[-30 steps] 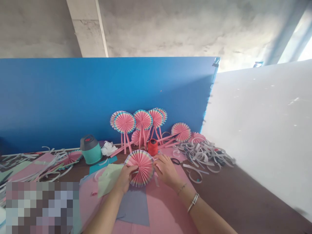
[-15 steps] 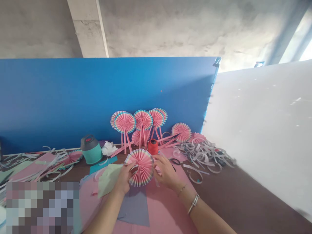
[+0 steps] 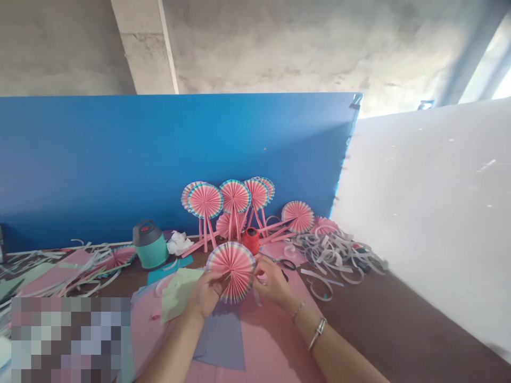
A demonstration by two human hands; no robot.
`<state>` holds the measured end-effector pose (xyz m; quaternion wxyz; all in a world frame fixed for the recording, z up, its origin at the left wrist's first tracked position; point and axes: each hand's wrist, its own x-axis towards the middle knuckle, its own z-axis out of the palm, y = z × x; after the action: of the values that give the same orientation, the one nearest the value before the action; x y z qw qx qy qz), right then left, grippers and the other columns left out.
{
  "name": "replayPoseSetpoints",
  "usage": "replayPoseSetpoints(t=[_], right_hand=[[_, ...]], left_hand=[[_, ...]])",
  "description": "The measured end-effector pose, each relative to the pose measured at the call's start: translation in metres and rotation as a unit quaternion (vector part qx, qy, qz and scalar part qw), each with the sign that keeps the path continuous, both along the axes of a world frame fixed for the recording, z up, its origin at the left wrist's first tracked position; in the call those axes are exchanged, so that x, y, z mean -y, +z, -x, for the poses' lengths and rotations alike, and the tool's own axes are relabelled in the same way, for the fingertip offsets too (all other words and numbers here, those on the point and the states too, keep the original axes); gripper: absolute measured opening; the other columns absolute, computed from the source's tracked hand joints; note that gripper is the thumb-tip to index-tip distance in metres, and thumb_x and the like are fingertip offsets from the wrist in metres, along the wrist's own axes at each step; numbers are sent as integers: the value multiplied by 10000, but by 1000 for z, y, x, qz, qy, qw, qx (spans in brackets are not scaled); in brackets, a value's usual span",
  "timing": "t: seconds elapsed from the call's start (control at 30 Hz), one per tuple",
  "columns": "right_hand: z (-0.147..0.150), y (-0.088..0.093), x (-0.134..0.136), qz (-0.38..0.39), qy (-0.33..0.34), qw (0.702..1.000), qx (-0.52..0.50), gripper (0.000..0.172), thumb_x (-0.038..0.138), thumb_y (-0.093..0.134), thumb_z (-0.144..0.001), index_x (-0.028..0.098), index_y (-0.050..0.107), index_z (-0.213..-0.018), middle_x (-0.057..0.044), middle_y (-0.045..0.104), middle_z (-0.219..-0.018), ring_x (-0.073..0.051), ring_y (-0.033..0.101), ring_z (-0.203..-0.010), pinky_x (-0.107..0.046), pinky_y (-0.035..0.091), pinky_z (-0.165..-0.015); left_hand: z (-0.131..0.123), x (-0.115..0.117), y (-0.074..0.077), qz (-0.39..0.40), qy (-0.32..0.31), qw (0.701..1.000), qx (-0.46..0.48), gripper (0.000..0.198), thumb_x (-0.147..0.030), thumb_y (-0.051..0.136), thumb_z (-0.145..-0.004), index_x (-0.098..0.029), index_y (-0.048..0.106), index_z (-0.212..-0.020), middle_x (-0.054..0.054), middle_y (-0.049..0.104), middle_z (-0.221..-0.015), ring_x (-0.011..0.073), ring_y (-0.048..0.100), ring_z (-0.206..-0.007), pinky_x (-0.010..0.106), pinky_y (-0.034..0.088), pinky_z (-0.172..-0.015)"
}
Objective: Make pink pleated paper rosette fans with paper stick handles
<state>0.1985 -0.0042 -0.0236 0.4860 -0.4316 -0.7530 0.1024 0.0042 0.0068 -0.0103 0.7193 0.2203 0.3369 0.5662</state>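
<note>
A round pleated paper fan, pink with a pale rainbow-coloured edge, is held up in front of me, its folds spread from the centre. My left hand pinches it at the left side, the thumb reaching towards the middle. At the right edge, my right hand has its fingertips closed against the rim; whether they grip the rim or something small there I cannot make out. Just behind stands a red spool of thread. Beyond my right fingers lie black-handled scissors, partly hidden.
Several finished-looking pink fans on sticks lean against the blue partition. A teal-and-grey container stands left of crumpled white tissue. Curled paper strips pile up at right. Pink sheets and a grey-blue sheet cover the table.
My left hand has shifted from the fan's left rim inward, its thumb nearer the centre. The fan has moved slightly right and up; my right hand stays at its right edge.
</note>
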Motion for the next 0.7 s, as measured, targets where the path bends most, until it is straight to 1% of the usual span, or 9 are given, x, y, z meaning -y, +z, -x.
replayPoseSetpoints(t=[0.07,0.17,0.27,0.33,0.4,0.53,0.57,0.63,0.7], right_hand=[[0,2,1,3,13,1000,14,155,71,507,-645,198,439,-589,12,489,-647,-133,469,-626,-244,373,-594],[-1,3,3,12,21,1000,18,146,75,513,-632,195,441,-588,17,481,-641,-126,441,-613,-237,349,-578],[-1,4,5,33,30,999,0,128,89,519,-639,194,453,-609,18,491,-658,-125,440,-627,-238,353,-590],[-1,5,6,70,29,996,-46,99,142,530,-696,199,461,-654,21,498,-684,-122,443,-627,-235,360,-585],[1,6,7,117,25,986,-120,67,237,530,-772,204,481,-741,18,514,-737,-121,460,-637,-235,375,-584],[5,6,6,173,36,954,-243,237,375,546,-814,198,530,-971,-21,568,-875,-142,514,-728,-255,409,-641],[6,6,4,179,43,949,-256,258,396,565,-801,190,548,-956,-22,572,-854,-144,512,-720,-254,406,-635],[8,5,2,189,55,942,-271,266,437,600,-770,176,561,-801,5,539,-718,-127,471,-635,-242,376,-576],[8,4,0,196,57,936,-287,334,472,623,-740,179,496,-641,41,445,-593,-103,392,-554,-230,325,-520]], left_hand=[[1,1,1,0,-13,1000,3,157,24,540,-638,-88,649,-622,78,706,-649,157,676,-641,250,552,-668],[1,2,3,-7,-33,999,11,44,-82,620,-698,-106,651,-718,73,714,-718,166,678,-671,275,562,-666],[0,3,3,-16,-3,1000,-10,94,-170,694,-695,-143,621,-748,38,702,-707,158,670,-633,272,565,-613],[-2,4,3,-24,21,999,-32,159,-190,735,-661,-156,599,-735,12,682,-664,147,659,-593,254,558,-574],[-4,6,3,-38,25,998,-49,208,-204,766,-627,-162,589,-728,-3,670,-655,138,651,-576,249,557,-567],[-11,13,6,-62,-4,994,-93,289,-232,809,-581,-170,592,-762,-8,673,-673,126,635,-571,261,564,-584],[-12,15,7,-65,-14,993,-102,310,-238,814,-576,-172,595,-785,-6,675,-678,130,637,-581,268,566,-587],[-14,16,7,-65,-23,992,-107,336,-234,818,-574,-173,595,-818,-1,680,-692,138,642,-597,277,567,-590],[-14,15,7,-54,-17,994,-93,316,-210,811,-579,-170,589,-799,-3,679,-679,134,641,-577,273,565,-590]])
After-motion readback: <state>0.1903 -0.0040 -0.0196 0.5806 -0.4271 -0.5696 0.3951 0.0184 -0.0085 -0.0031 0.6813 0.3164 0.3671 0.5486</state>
